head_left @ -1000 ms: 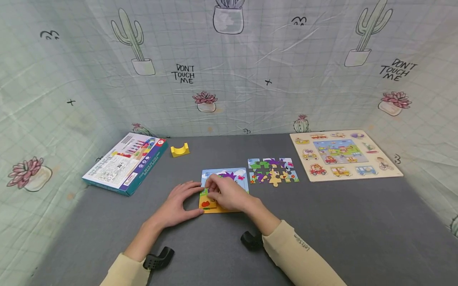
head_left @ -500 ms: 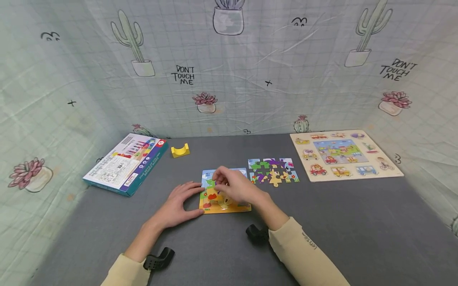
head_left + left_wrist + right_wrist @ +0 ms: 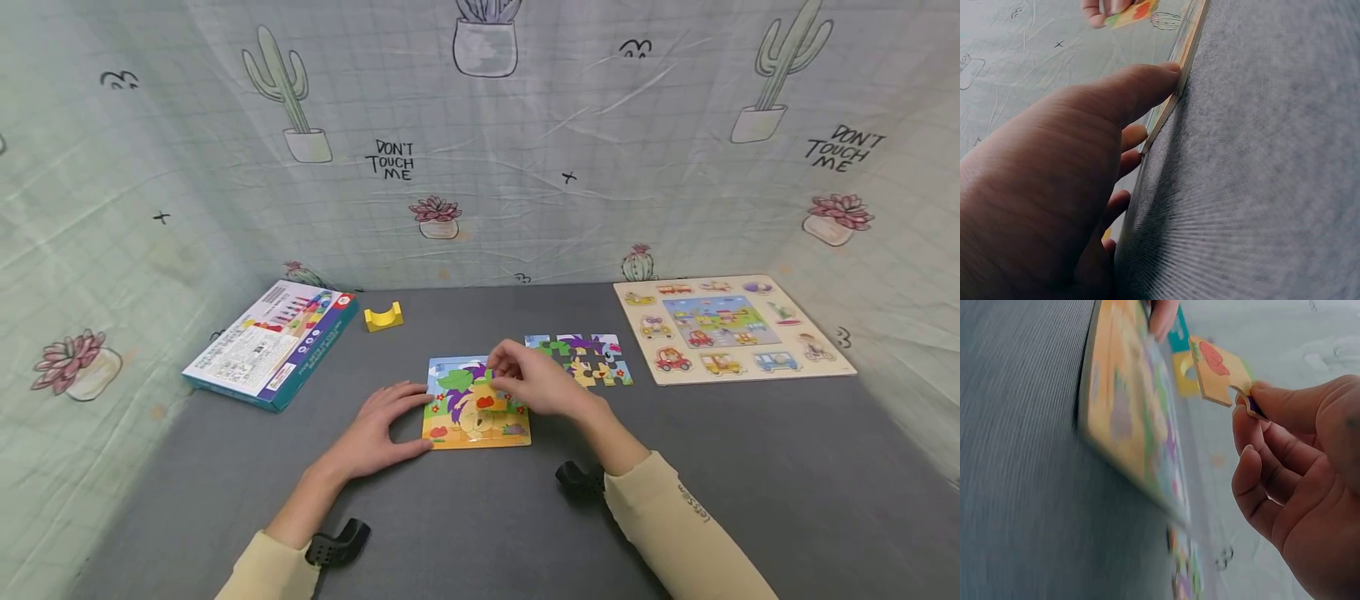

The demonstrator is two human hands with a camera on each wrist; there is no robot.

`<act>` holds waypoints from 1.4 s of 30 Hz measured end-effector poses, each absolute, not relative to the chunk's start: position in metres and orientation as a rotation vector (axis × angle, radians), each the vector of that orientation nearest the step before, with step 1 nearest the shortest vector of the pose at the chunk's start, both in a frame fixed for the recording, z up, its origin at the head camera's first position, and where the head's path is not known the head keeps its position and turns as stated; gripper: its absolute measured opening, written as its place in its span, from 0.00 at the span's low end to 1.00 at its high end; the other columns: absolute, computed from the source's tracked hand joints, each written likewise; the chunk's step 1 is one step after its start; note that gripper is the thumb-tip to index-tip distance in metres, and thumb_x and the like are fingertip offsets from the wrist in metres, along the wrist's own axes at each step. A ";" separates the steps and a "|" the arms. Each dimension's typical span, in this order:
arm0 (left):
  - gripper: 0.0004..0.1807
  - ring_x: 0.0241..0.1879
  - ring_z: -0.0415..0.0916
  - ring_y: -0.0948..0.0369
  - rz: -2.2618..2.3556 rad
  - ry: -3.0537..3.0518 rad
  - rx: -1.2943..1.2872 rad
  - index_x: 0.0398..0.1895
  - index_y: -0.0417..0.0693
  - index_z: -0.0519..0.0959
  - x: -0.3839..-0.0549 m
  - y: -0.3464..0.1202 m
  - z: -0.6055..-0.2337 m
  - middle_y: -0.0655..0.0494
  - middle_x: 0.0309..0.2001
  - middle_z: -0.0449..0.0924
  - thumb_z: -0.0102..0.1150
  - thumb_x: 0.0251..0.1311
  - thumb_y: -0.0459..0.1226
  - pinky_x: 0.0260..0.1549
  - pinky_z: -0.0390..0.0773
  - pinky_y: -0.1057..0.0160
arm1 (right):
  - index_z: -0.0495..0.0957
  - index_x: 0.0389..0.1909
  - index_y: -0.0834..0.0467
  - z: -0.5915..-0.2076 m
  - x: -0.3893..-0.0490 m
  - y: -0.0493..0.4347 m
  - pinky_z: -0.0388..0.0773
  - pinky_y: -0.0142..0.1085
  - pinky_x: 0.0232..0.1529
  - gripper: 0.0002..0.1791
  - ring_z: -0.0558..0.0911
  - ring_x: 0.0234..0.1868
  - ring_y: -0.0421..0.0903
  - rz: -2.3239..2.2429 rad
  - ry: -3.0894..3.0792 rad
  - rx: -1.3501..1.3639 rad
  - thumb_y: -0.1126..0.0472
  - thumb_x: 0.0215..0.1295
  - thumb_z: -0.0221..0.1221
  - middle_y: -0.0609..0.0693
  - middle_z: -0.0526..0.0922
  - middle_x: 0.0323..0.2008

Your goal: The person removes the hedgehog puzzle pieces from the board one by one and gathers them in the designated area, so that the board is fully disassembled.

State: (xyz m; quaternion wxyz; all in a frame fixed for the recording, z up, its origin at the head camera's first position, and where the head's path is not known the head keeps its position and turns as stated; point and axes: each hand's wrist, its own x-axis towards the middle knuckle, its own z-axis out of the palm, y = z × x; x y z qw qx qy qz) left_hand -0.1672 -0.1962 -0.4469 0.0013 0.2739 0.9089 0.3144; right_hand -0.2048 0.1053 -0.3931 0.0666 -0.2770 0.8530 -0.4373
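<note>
My right hand (image 3: 540, 381) pinches a yellow puzzle piece (image 3: 491, 396) with a red print between thumb and fingers. It holds the piece above the right part of the puzzle board (image 3: 457, 440). In the right wrist view the piece (image 3: 1215, 372) is raised clear of the board, one notched corner at the fingertips. My left hand (image 3: 381, 429) steadies the board at its left side, thumb on the near corner and fingertips along the edge. The board shows a cartoon animal with purple spiky hair. From the left wrist, the thumb (image 3: 1147, 87) presses against the board's edge.
Several joined puzzle pieces (image 3: 600, 343) lie just right of the board, partly behind my right hand. Farther right is a wooden vehicle puzzle (image 3: 757, 377). A white and teal box (image 3: 262, 342) stands back left, beside a yellow arch-shaped block (image 3: 384, 317). A printed cloth hangs behind.
My right hand has lifted the yellow piece from the board's lower left and carried it rightward. More of the board's picture shows now. My left hand stays at the edge.
</note>
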 end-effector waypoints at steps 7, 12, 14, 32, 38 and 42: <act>0.35 0.74 0.55 0.45 0.985 2.852 0.854 0.67 0.51 0.76 -0.167 -0.195 -0.447 0.51 0.69 0.69 0.72 0.57 0.52 0.70 0.47 0.36 | 0.76 0.43 0.59 -0.403 -0.208 0.137 0.77 0.38 0.37 0.07 0.78 0.35 0.45 -1.304 2.596 -0.780 0.67 0.68 0.64 0.47 0.79 0.34; 0.35 0.73 0.56 0.44 0.992 2.862 0.867 0.66 0.50 0.77 -0.167 -0.194 -0.447 0.50 0.69 0.69 0.72 0.57 0.52 0.70 0.48 0.35 | 0.77 0.44 0.60 -0.407 -0.209 0.157 0.79 0.38 0.39 0.08 0.78 0.36 0.46 -1.285 2.606 -0.755 0.67 0.68 0.64 0.48 0.79 0.34; 0.35 0.74 0.55 0.44 0.994 2.858 0.867 0.67 0.51 0.77 -0.168 -0.194 -0.447 0.50 0.69 0.69 0.72 0.58 0.52 0.70 0.47 0.35 | 0.77 0.44 0.61 -0.408 -0.209 0.164 0.79 0.37 0.39 0.08 0.78 0.36 0.46 -1.269 2.614 -0.739 0.67 0.68 0.64 0.47 0.79 0.34; 0.34 0.74 0.55 0.44 1.006 2.845 0.873 0.67 0.50 0.76 -0.167 -0.195 -0.446 0.50 0.69 0.69 0.72 0.57 0.50 0.70 0.47 0.35 | 0.77 0.43 0.62 -0.414 -0.209 0.179 0.78 0.39 0.42 0.08 0.78 0.38 0.45 -1.174 2.604 -0.721 0.67 0.67 0.65 0.48 0.79 0.36; 0.34 0.74 0.55 0.44 1.006 2.845 0.870 0.67 0.50 0.76 -0.166 -0.195 -0.445 0.49 0.69 0.69 0.72 0.57 0.51 0.70 0.46 0.34 | 0.78 0.42 0.61 -0.414 -0.209 0.177 0.78 0.39 0.41 0.08 0.77 0.37 0.45 -1.121 2.628 -0.722 0.67 0.66 0.66 0.47 0.79 0.34; 0.34 0.74 0.54 0.44 1.001 2.843 0.852 0.67 0.50 0.76 -0.166 -0.195 -0.445 0.49 0.69 0.69 0.72 0.58 0.51 0.70 0.46 0.34 | 0.79 0.42 0.61 -0.415 -0.211 0.176 0.78 0.38 0.41 0.08 0.77 0.36 0.44 -1.076 2.654 -0.728 0.67 0.65 0.67 0.46 0.79 0.33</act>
